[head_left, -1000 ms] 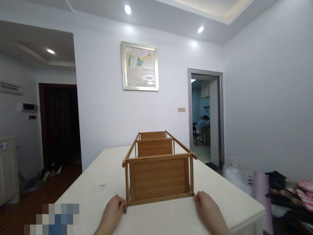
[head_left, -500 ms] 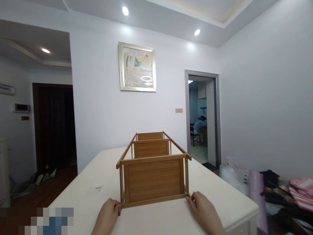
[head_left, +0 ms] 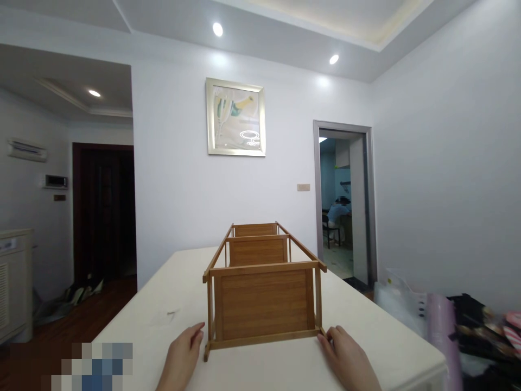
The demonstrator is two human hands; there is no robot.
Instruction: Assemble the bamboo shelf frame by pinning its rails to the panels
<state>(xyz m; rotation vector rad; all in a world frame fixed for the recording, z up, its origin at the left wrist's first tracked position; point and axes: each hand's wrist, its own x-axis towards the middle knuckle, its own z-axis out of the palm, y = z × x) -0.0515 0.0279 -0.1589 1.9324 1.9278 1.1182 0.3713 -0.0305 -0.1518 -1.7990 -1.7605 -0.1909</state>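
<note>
A brown wooden shelf rack (head_left: 264,304) lies on its side on the white table (head_left: 163,288), its three panels standing one behind another. My left hand (head_left: 183,350) is just left of the rack's near lower left corner, apart from the wood, with thumb and forefinger parted and nothing between them. At the near lower right corner, my right hand (head_left: 345,355) has its thumb and bent fingers closed on the end of the frame. The exact grip of those fingertips is partly hidden.
A small object (head_left: 171,313), too small to name, lies on the table left of the rack. To the right are a pink roll (head_left: 442,331) and piled bags. Beyond the doorway (head_left: 337,255) a person sits bent forward beside a chair (head_left: 331,229).
My left hand has let go of the rack's lower left corner and moved slightly away. My right hand stays at its corner. The whole view has shifted a little.
</note>
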